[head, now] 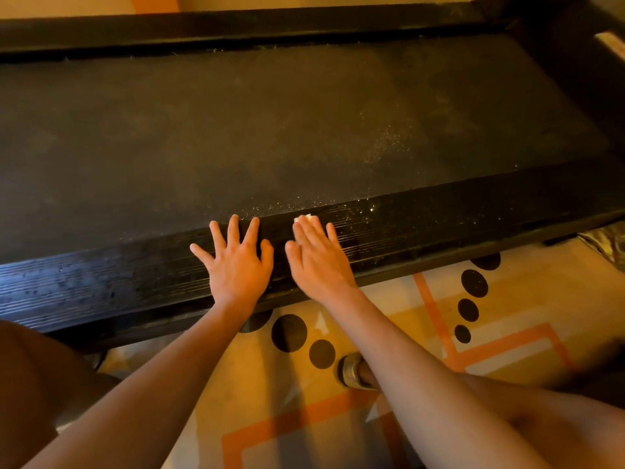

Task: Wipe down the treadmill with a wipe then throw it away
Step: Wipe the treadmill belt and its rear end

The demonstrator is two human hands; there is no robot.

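Forearms: both forearms [162, 384] are stretched forward from the bottom edge, so that weight can be leaned onto the hands.
Left hand: the left hand [236, 262] is laid flat on the near side rail [101, 282], fingers straight and spread wide, with nothing held. It is judged to be set there as a brace.
Right hand: the right hand [319, 258] is pressed flat just beside the left, fingers straight and close together, so that the wipe is pinned beneath it rather than gripped.
Wipe: the wipe [306, 218] is almost wholly covered. Only a small white edge is seen past the fingertips, on the rail where it meets the belt.
Treadmill: the treadmill [270, 130] is viewed from its long side. Pale dust specks [389, 147] are scattered over belt and rail to the right of the hands, while the rail to the left carries a damp-looking sheen.
Step in hand: the rail is judged to be under wiping, with the dusty stretch to the right not yet done.
Remaining: the belt looks unwiped, and no bin is seen.
Floor: a patterned rug [507, 333] lies under the frame, and a sandalled foot [355, 370] is planted on it near the right arm.
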